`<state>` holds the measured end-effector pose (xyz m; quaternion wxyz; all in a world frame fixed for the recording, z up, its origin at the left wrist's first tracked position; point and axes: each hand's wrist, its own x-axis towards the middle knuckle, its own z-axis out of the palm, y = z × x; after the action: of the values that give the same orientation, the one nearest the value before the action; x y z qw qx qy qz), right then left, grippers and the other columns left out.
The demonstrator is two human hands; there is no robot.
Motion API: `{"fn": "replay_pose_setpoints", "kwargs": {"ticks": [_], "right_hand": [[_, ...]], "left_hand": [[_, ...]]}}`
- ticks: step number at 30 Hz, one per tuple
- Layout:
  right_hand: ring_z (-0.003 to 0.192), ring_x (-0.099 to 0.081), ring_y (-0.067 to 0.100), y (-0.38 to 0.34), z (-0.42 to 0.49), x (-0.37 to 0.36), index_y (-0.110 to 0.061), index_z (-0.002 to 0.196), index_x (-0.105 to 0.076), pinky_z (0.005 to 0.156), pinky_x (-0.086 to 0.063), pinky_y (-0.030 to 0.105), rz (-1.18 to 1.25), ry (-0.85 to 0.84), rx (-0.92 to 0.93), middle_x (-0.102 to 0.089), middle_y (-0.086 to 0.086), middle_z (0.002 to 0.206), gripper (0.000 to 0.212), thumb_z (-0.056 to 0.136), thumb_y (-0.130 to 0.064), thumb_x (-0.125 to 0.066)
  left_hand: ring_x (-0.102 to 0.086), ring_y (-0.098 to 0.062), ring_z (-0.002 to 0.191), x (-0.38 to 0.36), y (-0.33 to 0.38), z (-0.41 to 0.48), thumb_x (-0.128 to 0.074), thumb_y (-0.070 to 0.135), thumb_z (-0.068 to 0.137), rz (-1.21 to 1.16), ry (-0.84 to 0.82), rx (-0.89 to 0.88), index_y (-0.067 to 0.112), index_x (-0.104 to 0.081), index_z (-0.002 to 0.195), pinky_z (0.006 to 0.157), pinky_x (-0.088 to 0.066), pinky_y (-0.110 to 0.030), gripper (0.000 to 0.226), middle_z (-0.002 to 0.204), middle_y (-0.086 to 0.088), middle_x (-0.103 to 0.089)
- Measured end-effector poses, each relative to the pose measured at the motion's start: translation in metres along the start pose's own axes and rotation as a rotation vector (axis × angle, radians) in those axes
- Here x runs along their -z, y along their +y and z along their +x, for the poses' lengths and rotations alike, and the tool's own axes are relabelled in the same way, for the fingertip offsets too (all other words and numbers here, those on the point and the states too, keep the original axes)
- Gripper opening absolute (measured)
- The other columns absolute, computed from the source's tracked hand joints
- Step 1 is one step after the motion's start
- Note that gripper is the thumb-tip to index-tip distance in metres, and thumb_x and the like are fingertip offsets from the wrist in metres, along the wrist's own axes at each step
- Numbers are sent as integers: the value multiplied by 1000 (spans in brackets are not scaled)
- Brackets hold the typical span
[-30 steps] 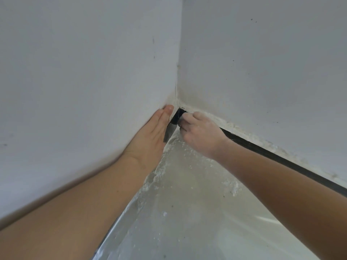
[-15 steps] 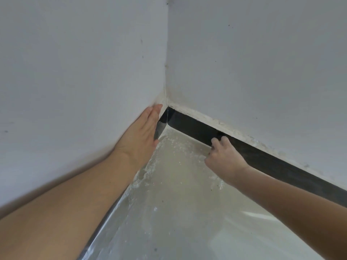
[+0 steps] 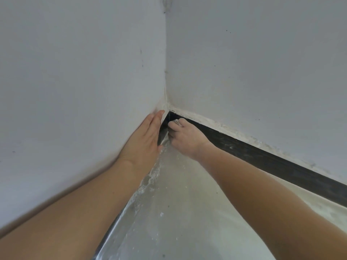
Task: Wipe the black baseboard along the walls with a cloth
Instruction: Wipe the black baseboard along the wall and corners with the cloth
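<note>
A black baseboard [image 3: 262, 158] runs along the foot of the right wall into the room corner, dusty and streaked. My right hand [image 3: 185, 137] is pressed against it right at the corner, fingers curled around a small whitish cloth [image 3: 176, 122] of which only a scrap shows at the fingertips. My left hand [image 3: 146, 139] lies flat and open against the left wall, fingertips reaching the corner. The left wall's baseboard [image 3: 163, 132] shows only as a dark sliver between the two hands.
Two white walls meet in a corner [image 3: 166, 81]. The pale glossy floor [image 3: 187, 212] carries white dust and crumbs along the left wall's foot. Rough white filler edges the top of the baseboard.
My right hand slid out to the right along the baseboard half a second ago and has now come back into the corner. My left hand stayed flat on the wall.
</note>
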<state>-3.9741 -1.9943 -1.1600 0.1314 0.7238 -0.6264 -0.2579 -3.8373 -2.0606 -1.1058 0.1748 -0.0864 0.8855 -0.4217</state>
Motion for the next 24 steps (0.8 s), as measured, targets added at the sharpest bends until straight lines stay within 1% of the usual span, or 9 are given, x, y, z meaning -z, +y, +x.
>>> {"fn": "replay_pose_setpoints", "kwargs": {"ticks": [3,6,8,10,11,14,17,21,24], "right_hand": [[118,-43,21,-5,-5,-4,-21,105,-71,96,-32,32,25,-60,-41,-68,-7,104,23,87,-24,-56],[126,-34,27,-4,-20,-8,-14,110,-68,100,-24,36,76,-132,-54,-65,0,113,27,90,-15,-51],[122,-35,29,-1,-35,-10,-17,101,-73,95,-19,38,56,-187,-64,-68,0,106,23,85,-15,-56],[112,-37,28,1,-52,-12,-23,83,-76,85,-18,36,-11,-246,-95,-71,-4,91,16,74,-19,-64],[111,-38,28,2,-61,-14,-23,81,-76,83,-17,36,-10,-256,-99,-71,-3,91,15,73,-19,-65],[121,-38,30,-2,-89,-29,-13,102,-71,89,-16,37,97,-274,-110,-65,5,113,26,86,-8,-51],[122,-33,31,-6,-111,-33,-7,114,-63,95,-26,37,130,-327,-185,-58,9,122,29,90,-5,-46],[118,-36,29,-11,-127,-23,-12,107,-66,94,-28,35,233,-405,-241,-63,4,109,25,88,-8,-51],[107,-40,24,-6,-131,-6,-16,92,-68,87,-28,33,361,-293,-208,-65,-1,92,18,81,-12,-54]], "left_hand": [[16,-41,139,0,0,-1,-4,34,101,7,11,-10,-16,7,140,109,15,-49,64,151,-31,10],[16,-40,140,0,0,-2,-3,35,101,2,20,-4,-19,14,134,112,12,-47,65,151,-32,11],[16,-41,140,0,0,-3,-4,35,101,-5,27,-6,-18,12,135,112,11,-47,65,151,-32,11],[16,-41,140,0,0,-3,-4,36,101,7,36,-11,-15,7,140,113,11,-48,65,151,-31,10],[16,-42,140,-1,1,-3,-4,37,101,17,36,-12,-14,4,141,113,10,-49,65,152,-31,10],[17,-43,139,-3,2,-3,-6,39,101,37,31,-4,-11,0,144,112,12,-51,66,152,-30,9],[18,-43,139,-3,3,-4,-8,39,101,17,21,22,-10,0,144,109,17,-52,66,151,-30,11],[19,-40,140,1,3,-5,-5,38,101,-36,13,52,-11,9,140,109,18,-48,64,152,-28,14],[18,-38,140,2,3,-4,-3,37,100,-77,23,63,-11,9,140,112,14,-46,64,153,-26,14]]}}
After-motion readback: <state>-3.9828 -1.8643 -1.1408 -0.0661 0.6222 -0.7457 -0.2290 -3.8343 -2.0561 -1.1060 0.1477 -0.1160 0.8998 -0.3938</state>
